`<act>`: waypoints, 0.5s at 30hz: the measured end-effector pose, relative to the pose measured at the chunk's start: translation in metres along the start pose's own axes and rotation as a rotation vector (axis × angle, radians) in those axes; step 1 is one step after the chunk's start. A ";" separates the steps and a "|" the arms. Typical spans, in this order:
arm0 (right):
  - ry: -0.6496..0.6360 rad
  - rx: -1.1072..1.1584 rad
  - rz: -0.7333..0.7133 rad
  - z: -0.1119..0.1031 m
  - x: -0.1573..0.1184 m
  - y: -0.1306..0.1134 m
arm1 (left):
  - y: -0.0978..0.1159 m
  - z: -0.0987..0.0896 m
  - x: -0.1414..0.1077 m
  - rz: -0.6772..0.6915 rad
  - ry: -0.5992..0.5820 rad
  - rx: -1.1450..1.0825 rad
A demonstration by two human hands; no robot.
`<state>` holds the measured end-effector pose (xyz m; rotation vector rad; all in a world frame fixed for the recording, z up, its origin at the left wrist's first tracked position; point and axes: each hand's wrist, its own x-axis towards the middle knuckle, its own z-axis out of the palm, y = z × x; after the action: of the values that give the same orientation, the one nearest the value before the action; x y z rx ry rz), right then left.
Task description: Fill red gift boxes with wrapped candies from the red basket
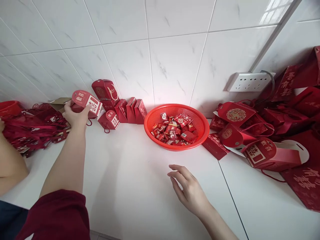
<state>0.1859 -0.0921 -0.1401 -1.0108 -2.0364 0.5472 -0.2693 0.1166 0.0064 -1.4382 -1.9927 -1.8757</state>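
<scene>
My left hand (76, 113) reaches to the far left and grips a red paper gift box (83, 99) with a rounded top and a white label. It holds this box just above the table, close to another closed gift box (109, 120). Over the bare white table (135, 180) my right hand (188, 188) hangs with its fingers loosely curled and apart, nothing in it. Beyond it stands a red plastic basket (202, 141), with many red-wrapped candies (173, 130) lying inside.
Several red boxes (130, 110) stand in a row against the tiled wall (175, 73). Red bags and open gift boxes (272, 155) crowd the right side, below a power strip (251, 82). At left lie dark red ribbons (37, 128), beside another person's arm (11, 163).
</scene>
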 end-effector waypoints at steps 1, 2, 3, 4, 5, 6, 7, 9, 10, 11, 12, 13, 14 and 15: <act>-0.002 -0.005 0.001 0.000 0.000 0.001 | -0.003 0.007 0.004 -0.018 0.033 0.020; -0.002 -0.010 0.004 0.001 0.001 0.002 | -0.006 0.014 0.007 -0.041 0.063 0.033; -0.001 -0.014 0.006 0.001 0.001 0.002 | -0.011 0.021 0.008 -0.062 0.081 0.045; 0.002 -0.020 0.011 0.001 0.001 0.003 | -0.016 0.029 0.008 -0.080 0.080 0.056; 0.004 -0.026 0.013 0.001 0.002 0.004 | -0.021 0.035 0.007 -0.097 0.066 0.066; 0.006 -0.032 0.017 0.001 0.002 0.004 | -0.026 0.041 0.006 -0.112 0.043 0.075; 0.005 -0.037 0.019 0.000 0.003 0.004 | -0.032 0.045 0.003 -0.126 0.019 0.083; 0.002 -0.045 0.019 0.000 0.004 0.004 | -0.042 0.051 -0.002 -0.142 -0.033 0.096; 0.001 -0.046 0.017 0.000 0.004 0.003 | -0.047 0.052 -0.004 -0.145 -0.059 0.099; -0.001 -0.046 0.014 0.000 0.004 0.003 | -0.051 0.052 -0.006 -0.145 -0.086 0.102; 0.000 -0.047 0.010 0.000 0.004 0.002 | -0.054 0.052 -0.007 -0.140 -0.115 0.102; 0.002 -0.049 0.006 -0.001 0.005 0.002 | -0.057 0.051 -0.007 -0.126 -0.150 0.101; 0.005 -0.052 0.001 -0.001 0.005 0.001 | -0.059 0.051 -0.006 -0.093 -0.196 0.087; 0.007 -0.056 -0.006 -0.001 0.005 0.001 | -0.061 0.050 -0.005 -0.056 -0.241 0.076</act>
<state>0.1853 -0.0875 -0.1385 -1.0382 -2.0583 0.4856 -0.2780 0.1646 -0.0561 -1.6740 -2.2038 -1.6955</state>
